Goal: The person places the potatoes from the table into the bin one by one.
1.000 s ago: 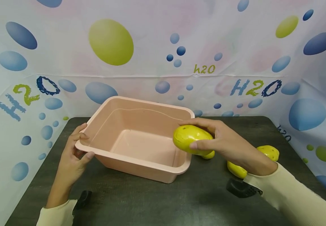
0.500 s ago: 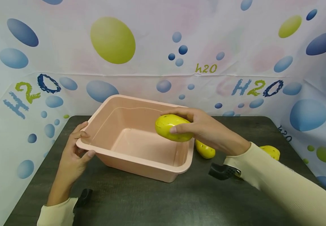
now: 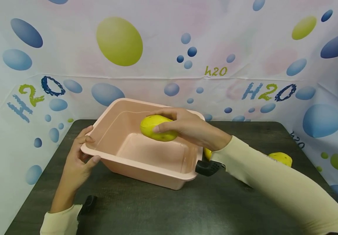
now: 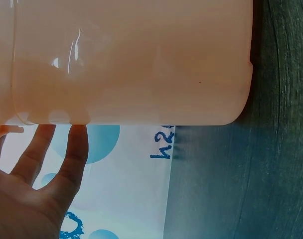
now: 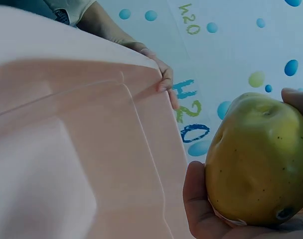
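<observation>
A pink plastic basin (image 3: 145,167) stands on the dark table, turned at an angle. My left hand (image 3: 78,160) grips its left corner, thumb on the near rim and fingers on the left rim. In the left wrist view, fingers of the left hand (image 4: 47,184) touch the basin wall (image 4: 141,64). Over the basin's opening, my right hand (image 3: 186,125) holds a glossy yellow potato (image 3: 154,127) between thumb and fingers. The right wrist view shows the potato (image 5: 258,159) close up, dented and dotted with small dark specks. The visible basin floor (image 3: 149,151) holds nothing.
Another yellow potato (image 3: 207,153) lies right of the basin, mostly hidden by the right wrist. Farther right, one more potato (image 3: 281,158) shows behind the sleeve. A white sheet (image 3: 163,39) with coloured spots hangs behind the dark table (image 3: 145,212).
My right hand has carried the potato leftward and slightly up, from the basin's right rim to over its middle. The left hand keeps its grip on the corner.
</observation>
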`<state>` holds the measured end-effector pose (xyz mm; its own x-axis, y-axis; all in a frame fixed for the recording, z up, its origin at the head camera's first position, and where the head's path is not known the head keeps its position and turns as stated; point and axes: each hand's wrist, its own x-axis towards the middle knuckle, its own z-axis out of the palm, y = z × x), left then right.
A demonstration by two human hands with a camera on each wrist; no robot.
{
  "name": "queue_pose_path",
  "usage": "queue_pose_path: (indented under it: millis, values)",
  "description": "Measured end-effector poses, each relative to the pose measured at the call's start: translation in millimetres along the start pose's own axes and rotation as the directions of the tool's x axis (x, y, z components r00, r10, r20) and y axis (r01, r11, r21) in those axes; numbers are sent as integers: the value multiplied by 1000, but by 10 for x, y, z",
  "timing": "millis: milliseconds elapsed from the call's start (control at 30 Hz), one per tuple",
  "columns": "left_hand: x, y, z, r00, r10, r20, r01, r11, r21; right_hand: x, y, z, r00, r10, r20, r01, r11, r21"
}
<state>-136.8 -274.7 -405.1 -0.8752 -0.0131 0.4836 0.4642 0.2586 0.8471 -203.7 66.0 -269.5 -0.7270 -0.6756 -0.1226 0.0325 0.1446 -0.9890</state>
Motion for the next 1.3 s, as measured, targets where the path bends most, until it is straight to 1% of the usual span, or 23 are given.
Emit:
queue_pose_path:
  millis: [100,333,467,600,733,867,967,1100,1167,1300]
  values:
    - [1,-3,-3,1000,0,1,0,1000,-12,92,10,46,1000,-5,28,5,1000,20]
    - [7,-6,-4,1000,-5,-2,5,1000,-15,305,21,96,995,-9,100,13,999,-41]
    - [7,-3,6,1000,-14,0,14,1000,-26,465,83,119,991,-6,135,6,1000,-5]
    - [10,-8,7,1000,-19,0,19,1000,-20,643,173,167,990,43,137,-47,999,20]
    - [12,-11,-2,1000,-12,-5,12,1000,-3,803,214,215,988,97,117,-93,995,-41]
    - [6,-6,-14,1000,-13,-5,13,1000,10,943,236,256,983,140,122,-128,987,-101]
    - [4,-4,-19,1000,-19,-6,19,1000,5,1040,276,312,980,151,131,-131,980,-149]
    - [16,-8,-16,999,-33,-4,33,999,17,1149,352,427,976,165,145,-143,978,-150]
    - [20,-11,-11,999,-42,-3,42,999,22,1184,391,489,970,186,159,-164,976,-142]
    - [18,-10,-8,998,-59,-3,59,997,41,1236,442,592,964,211,162,-181,967,-181]
